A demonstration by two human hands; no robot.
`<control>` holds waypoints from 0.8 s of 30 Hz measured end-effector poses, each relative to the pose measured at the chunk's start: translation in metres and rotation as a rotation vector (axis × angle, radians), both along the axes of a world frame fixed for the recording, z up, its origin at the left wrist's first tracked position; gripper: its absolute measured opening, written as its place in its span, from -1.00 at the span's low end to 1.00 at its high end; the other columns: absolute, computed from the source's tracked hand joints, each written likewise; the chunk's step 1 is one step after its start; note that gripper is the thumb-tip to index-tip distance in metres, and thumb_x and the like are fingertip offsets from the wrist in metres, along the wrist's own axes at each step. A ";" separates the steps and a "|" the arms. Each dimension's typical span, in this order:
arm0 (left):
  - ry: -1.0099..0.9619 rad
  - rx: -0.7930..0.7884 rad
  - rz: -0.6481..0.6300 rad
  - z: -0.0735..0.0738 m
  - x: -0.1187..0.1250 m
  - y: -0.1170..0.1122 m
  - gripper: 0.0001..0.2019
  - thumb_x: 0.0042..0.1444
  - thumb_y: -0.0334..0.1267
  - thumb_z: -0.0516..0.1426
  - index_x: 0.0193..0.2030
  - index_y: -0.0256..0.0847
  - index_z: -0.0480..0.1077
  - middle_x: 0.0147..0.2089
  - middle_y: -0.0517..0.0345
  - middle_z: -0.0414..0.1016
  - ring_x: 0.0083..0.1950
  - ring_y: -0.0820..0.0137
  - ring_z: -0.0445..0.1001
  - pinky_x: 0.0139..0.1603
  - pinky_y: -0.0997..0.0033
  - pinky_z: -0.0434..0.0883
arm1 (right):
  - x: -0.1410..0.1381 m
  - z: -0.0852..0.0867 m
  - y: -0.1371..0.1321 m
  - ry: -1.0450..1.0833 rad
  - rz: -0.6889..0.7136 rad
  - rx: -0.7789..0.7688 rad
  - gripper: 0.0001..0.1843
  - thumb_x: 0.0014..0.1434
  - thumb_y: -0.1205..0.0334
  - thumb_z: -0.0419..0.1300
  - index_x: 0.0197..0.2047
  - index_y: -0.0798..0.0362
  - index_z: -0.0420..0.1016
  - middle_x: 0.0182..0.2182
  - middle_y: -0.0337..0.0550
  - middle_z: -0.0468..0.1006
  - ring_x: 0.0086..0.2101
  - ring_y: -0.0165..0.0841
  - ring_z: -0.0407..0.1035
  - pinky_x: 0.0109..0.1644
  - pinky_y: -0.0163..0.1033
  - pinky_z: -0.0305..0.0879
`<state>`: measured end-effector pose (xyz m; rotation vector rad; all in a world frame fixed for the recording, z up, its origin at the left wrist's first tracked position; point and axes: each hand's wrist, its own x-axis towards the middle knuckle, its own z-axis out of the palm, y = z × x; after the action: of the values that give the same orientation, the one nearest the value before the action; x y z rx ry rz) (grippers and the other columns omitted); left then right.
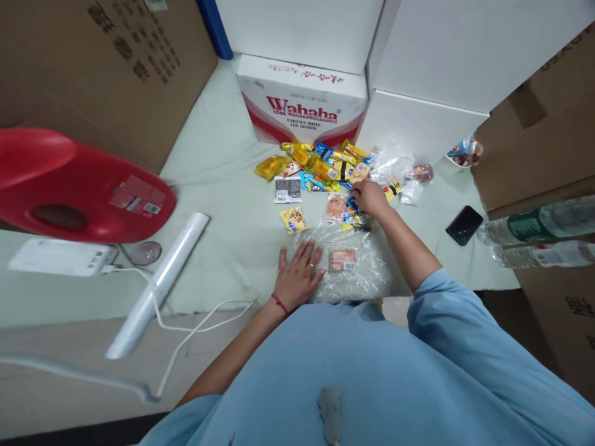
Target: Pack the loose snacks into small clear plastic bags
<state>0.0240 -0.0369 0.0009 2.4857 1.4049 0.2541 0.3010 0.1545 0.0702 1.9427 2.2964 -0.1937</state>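
Note:
My left hand [300, 272] lies flat with fingers spread at the left edge of a clear plastic sheet or bag [372, 272]. On that plastic rests a pinkish snack packet [343, 260] with a barcode label. My right hand [370, 198] reaches into the pile of small wrapped snacks, its fingers closed and pointing down; what they grip is hidden. Just left of it is another pinkish packet [335, 207], with blue packets [356, 207] under the wrist side. A yellow cookie packet [294, 220] and a grey-white packet [287, 189] lie left of the pile. Yellow-wrapped snacks [272, 166] sit farther back.
A Wahaha carton [302, 105] and white boxes [427, 56] stand behind the pile. At left are a red jug [88, 192], a plastic film roll [158, 285], a white power bank [62, 257] and its cable [186, 328]. A phone [464, 225] and bottles [539, 223] lie right.

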 end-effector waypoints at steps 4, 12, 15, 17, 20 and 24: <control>0.013 0.016 -0.006 -0.002 0.001 0.000 -0.41 0.49 0.00 -0.07 0.59 0.03 0.12 0.66 -0.05 -0.02 0.66 0.09 0.02 0.58 -0.46 -0.39 | -0.001 -0.003 0.004 -0.008 0.104 -0.084 -0.61 0.26 0.35 0.18 0.09 0.13 0.71 0.05 0.18 0.66 0.04 -0.01 0.49 0.07 -0.12 0.29; 0.005 0.002 -0.009 0.000 0.001 0.000 -0.41 0.48 -0.01 -0.06 0.60 0.02 0.11 0.66 -0.05 -0.03 0.66 0.07 0.04 0.57 -0.47 -0.40 | 0.013 -0.009 -0.002 0.139 0.033 -0.211 -0.45 0.09 0.12 0.48 0.13 0.15 0.63 0.04 0.14 0.65 0.01 -0.07 0.47 0.08 -0.14 0.32; 0.004 0.003 -0.003 0.002 0.002 0.000 -0.41 0.47 -0.01 -0.05 0.59 0.03 0.12 0.66 -0.05 -0.01 0.65 0.07 0.04 0.58 -0.46 -0.39 | 0.016 -0.005 -0.001 0.197 -0.041 -0.238 -0.65 0.09 0.20 0.44 -0.04 0.13 0.66 -0.15 -0.03 0.69 -0.19 -0.22 0.49 -0.10 -0.24 0.31; 0.005 0.001 -0.003 0.002 0.002 0.000 -0.41 0.47 -0.01 -0.05 0.58 0.03 0.14 0.66 -0.05 0.00 0.65 0.07 0.05 0.58 -0.46 -0.38 | 0.021 0.003 -0.001 0.224 -0.067 -0.182 -0.71 0.11 0.24 0.39 -0.08 0.12 0.63 -0.16 -0.05 0.67 -0.20 -0.24 0.47 -0.10 -0.24 0.30; 0.005 0.001 -0.002 0.003 0.003 0.000 -0.42 0.48 -0.01 -0.06 0.58 0.02 0.16 0.65 -0.06 0.01 0.65 0.07 0.05 0.58 -0.47 -0.37 | 0.033 0.025 -0.014 0.352 -0.105 0.093 -0.83 0.18 0.27 0.28 -0.14 0.09 0.58 -0.15 -0.03 0.63 -0.15 -0.19 0.44 0.05 -0.13 0.30; -0.001 0.001 0.011 0.002 0.003 0.000 -0.42 0.48 -0.01 -0.07 0.58 0.03 0.14 0.65 -0.06 0.01 0.65 0.06 0.05 0.57 -0.47 -0.38 | 0.036 0.048 -0.067 0.603 0.064 0.361 -0.87 0.35 0.17 0.15 -0.20 0.01 0.47 -0.18 -0.04 0.57 -0.14 -0.17 0.40 0.05 -0.06 0.31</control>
<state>0.0274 -0.0367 0.0028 2.4790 1.4194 0.2583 0.3370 0.0870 0.1180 2.2037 2.9419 -0.4378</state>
